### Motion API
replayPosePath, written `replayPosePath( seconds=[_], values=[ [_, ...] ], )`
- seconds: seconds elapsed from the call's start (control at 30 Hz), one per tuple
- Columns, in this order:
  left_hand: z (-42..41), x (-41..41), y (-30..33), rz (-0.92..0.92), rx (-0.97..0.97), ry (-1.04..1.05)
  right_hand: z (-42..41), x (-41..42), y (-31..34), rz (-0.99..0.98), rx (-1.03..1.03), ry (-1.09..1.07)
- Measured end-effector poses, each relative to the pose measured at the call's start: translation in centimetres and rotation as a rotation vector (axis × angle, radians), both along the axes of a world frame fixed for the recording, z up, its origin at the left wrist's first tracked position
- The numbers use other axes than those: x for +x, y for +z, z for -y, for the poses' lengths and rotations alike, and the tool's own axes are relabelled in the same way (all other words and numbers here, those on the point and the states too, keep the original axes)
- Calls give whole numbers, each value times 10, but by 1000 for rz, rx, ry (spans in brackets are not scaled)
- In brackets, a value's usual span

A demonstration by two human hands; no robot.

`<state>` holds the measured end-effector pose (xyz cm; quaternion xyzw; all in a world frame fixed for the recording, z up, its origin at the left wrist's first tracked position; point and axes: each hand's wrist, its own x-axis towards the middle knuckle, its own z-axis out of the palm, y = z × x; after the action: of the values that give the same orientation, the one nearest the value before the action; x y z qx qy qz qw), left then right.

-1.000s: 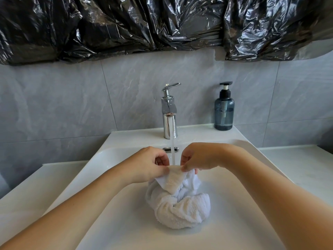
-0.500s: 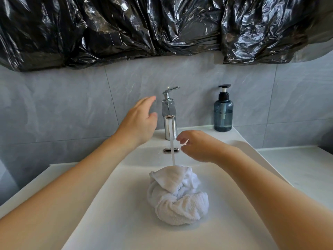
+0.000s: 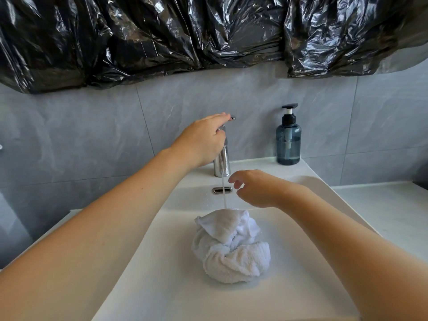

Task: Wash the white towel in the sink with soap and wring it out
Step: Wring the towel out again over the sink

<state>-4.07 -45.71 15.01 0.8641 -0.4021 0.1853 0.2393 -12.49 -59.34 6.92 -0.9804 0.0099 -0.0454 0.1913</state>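
Towel: the white terry-cloth towel [image 3: 229,246] lies bunched in a loose knot on the flat floor of the basin, a smooth flap folded over its top and a thick rolled fold along its near side; neither hand touches it.
Water: a thin clear stream of water [image 3: 223,193] falls from the spout and lands on the top edge of the towel.
Left hand: the left hand [image 3: 203,141] is on top of the faucet lever, palm down, fingers laid straight and close together along the lever, thumb tucked down by the faucet body; it presses rather than grips.
Right hand: the right hand [image 3: 257,188] hovers above the back of the basin, just right of the stream and above the towel, fingers loosely curled with gaps between them, holding nothing.
Faucet: the chrome single-lever faucet [image 3: 221,163] stands upright on the rear ledge of the sink; only the lever's tip shows past the left fingers.
Sink: the white rectangular ceramic sink [image 3: 162,286] has a chrome oval overflow slot [image 3: 221,190] in its back wall, behind the stream.
Soap: the translucent blue-grey pump bottle with a black pump head [image 3: 288,140] stands upright on the ledge, well right of the faucet, untouched.
Wall: grey marbled tiles [image 3: 81,135], with crumpled black plastic sheeting [image 3: 185,31] hung across the top.
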Motion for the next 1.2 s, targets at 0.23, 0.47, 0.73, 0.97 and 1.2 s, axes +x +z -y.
replayPosePath(
  seconds=[0.23, 0.47, 0.73, 0.97, 1.2],
  values=[
    [-6, -16, -7, -18, 30, 6, -5, -10, 6, -161, -1, 48],
    [-53, -48, -58, -17, -110, -214, -5, -9, 1, -459, -87, 88],
    [-64, -35, -106, -509, 278, -119, -8, -4, -3, -181, -95, 98],
    [-56, -23, -105, -425, -162, 10, -8, -5, -6, -153, 121, 57],
    [-56, -27, -99, -547, -550, -107, -8, 0, -17, -219, -44, 74]
  ],
)
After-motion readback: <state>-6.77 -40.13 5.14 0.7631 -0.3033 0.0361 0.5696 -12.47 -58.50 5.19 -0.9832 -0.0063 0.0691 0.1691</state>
